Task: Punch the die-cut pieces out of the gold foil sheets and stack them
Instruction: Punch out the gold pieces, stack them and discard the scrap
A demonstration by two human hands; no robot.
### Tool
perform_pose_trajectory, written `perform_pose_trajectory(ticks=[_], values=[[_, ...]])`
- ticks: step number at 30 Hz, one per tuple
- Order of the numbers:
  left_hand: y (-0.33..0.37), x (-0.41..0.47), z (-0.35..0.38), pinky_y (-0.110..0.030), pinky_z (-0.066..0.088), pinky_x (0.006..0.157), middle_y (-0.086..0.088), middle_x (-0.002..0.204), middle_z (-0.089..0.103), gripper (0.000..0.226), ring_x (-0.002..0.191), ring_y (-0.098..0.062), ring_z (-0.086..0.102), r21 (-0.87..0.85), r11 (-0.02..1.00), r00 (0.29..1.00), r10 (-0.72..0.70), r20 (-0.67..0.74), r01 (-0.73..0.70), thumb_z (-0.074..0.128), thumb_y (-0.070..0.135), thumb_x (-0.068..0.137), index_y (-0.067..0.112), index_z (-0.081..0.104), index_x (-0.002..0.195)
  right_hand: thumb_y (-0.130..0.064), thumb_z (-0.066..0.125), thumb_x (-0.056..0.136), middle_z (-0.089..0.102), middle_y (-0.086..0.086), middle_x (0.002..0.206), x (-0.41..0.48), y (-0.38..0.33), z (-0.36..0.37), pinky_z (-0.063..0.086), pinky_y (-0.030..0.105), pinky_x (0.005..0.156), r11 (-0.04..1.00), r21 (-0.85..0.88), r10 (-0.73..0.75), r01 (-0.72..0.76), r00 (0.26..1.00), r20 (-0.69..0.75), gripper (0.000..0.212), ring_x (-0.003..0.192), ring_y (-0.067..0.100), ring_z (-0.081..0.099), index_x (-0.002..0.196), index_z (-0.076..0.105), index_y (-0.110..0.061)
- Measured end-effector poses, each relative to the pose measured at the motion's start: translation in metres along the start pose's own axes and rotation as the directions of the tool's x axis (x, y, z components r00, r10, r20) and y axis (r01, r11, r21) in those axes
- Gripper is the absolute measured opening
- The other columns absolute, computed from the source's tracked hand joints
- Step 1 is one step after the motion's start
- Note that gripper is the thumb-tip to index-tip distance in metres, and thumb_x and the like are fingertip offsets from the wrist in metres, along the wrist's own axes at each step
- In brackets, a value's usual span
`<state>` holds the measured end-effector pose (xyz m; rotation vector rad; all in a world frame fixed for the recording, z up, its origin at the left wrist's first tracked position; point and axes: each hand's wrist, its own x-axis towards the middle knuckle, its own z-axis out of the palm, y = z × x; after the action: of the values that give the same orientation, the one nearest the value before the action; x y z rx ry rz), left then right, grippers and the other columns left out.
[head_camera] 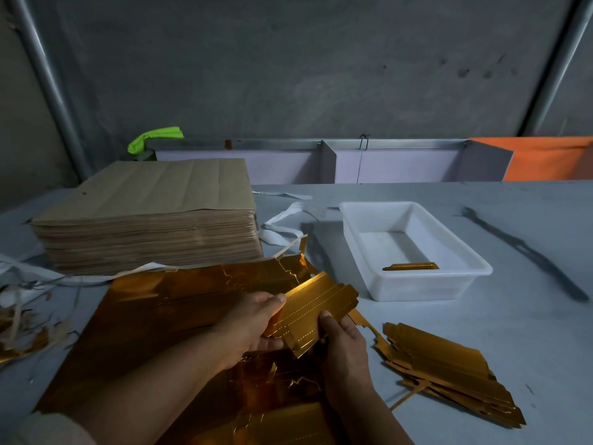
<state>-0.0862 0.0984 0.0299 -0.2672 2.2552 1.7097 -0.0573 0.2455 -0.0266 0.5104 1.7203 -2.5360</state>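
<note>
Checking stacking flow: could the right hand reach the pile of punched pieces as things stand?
Probably yes: the pile lies just beside the right hand, nothing between, though that hand grips a gold piece.

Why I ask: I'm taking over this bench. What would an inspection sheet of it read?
Surface: grey table, scuffed.
Job's things: gold foil sheet lies flat under the hands; punched piece held above it; stack of punched pieces to its right; one gold strip in the white tray.
Clutter: stack of brown sheets, white strips, foil scraps at left.
Grippers: left hand and right hand both grip the punched piece.
Cables: thin wire hanging from the rear rail.
Surroundings: grey wall, metal pole, orange panel, green object.
</note>
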Motion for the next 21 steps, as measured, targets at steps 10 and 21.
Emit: perform_pose_trajectory(ticks=[10, 21], values=[[0.000, 0.006, 0.001, -0.021, 0.054, 0.054, -0.008, 0.115, 0.048, 0.033, 0.096, -0.023, 0.058, -0.081, 0.996, 0.997, 0.021, -0.071, -0.027, 0.051, 0.030, 0.100, 0.020, 0.052, 0.131, -0.033, 0.055, 0.100, 0.061, 0.002, 0.064, 0.002, 0.002, 0.001, 0.051, 0.035, 0.062, 0.998, -0.052, -0.022, 0.020, 0.999, -0.027, 0.019, 0.062, 0.022, 0.061, 0.092, 0.060, -0.015], [-0.004, 0.011, -0.002, -0.022, 0.054, 0.058, -0.007, 0.108, 0.052, 0.016, 0.093, -0.021, 0.058, -0.020, 0.999, 0.996, 0.043, -0.082, -0.045, 0.053, 0.016, 0.100, 0.019, 0.061, 0.113, -0.032, 0.056, 0.099, 0.071, 0.006, 0.075, 0.000, 0.004, 0.002, 0.051, 0.032, 0.058, 0.995, -0.090, -0.032, 0.032, 0.999, 0.002, 0.019, 0.064, 0.022, 0.063, 0.095, 0.061, -0.015]])
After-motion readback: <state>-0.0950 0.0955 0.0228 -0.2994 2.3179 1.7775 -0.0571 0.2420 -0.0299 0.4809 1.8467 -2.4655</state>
